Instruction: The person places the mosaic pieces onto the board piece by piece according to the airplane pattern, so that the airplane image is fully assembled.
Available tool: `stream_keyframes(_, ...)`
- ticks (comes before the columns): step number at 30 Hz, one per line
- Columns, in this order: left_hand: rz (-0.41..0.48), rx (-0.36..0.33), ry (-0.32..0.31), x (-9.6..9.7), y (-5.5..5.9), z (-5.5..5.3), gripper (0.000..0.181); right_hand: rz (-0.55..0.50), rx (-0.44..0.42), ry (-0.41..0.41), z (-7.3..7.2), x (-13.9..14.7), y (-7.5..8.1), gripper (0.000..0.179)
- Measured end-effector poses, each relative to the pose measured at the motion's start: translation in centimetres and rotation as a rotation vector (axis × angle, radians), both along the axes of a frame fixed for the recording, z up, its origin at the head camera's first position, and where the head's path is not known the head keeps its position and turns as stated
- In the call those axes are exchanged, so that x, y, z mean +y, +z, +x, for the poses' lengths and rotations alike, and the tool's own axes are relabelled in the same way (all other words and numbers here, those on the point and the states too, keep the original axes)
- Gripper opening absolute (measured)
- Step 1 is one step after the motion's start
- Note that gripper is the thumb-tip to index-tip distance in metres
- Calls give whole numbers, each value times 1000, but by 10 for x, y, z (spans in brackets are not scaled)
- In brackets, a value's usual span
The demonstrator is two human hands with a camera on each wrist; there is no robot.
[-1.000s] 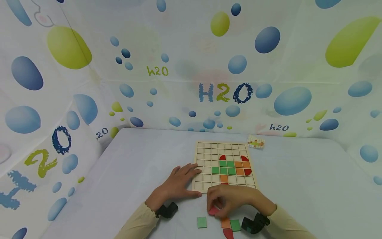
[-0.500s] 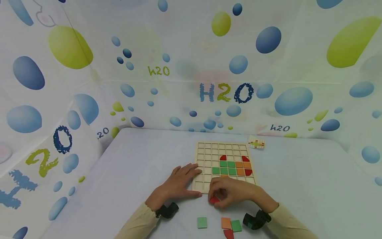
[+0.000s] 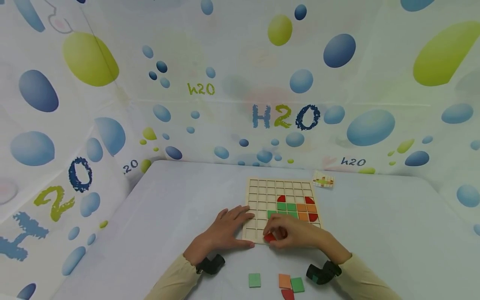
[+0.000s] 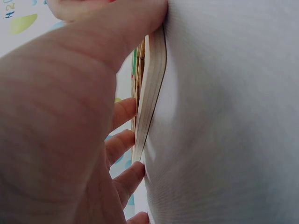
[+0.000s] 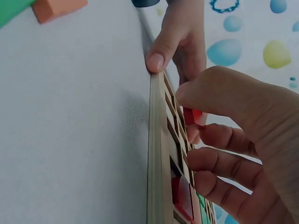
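Observation:
My right hand (image 3: 296, 232) pinches a red quarter-circle tile (image 3: 269, 237) between thumb and fingers, over the near edge of a wooden grid board (image 3: 256, 208). In the right wrist view the red tile (image 5: 192, 115) shows between thumb and forefinger, and another red tile (image 5: 182, 196) sits in a grid cell. Green tiles (image 3: 286, 206), orange tiles (image 3: 301, 207) and red quarter-circles (image 3: 281, 198) fill several cells; my right hand hides part of the rows nearest me. My left hand (image 3: 225, 229) rests with spread, straight fingers at the board's left edge, its thumb at the near corner.
On the white table in front of the board lie a green tile (image 3: 254, 280), an orange tile (image 3: 284, 281), a second green tile (image 3: 298, 285) and a red quarter-circle (image 3: 288, 294). A small pattern card (image 3: 323, 180) lies beyond the board's far right corner.
My right hand has carried the red tile from the table in front of the board forward to over its near edge. The left hand has stayed in place.

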State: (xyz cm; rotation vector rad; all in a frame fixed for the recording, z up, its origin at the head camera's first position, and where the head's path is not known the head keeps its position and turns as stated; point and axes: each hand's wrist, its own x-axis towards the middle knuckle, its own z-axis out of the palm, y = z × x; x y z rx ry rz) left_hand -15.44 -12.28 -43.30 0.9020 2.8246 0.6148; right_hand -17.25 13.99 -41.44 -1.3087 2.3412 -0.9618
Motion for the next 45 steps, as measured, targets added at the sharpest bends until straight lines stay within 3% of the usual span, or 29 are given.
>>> stream_keyframes(11, -5, 15, -9, -1, 2, 1, 75, -5, 67, -80, -10, 2, -1, 20)
stream_keyframes(27, 6, 34, -19, -1, 0, 1, 75, -25, 224, -308, -21, 2, -10, 20)
stream_keyframes(39, -2, 22, -12, 0, 0, 1, 75, -9, 210, -328, -25, 0, -12, 8)
stream_keyframes(45, 4, 25, -13, 0, 1, 1, 75, 0, 222, -350, -25, -2, -13, 12)
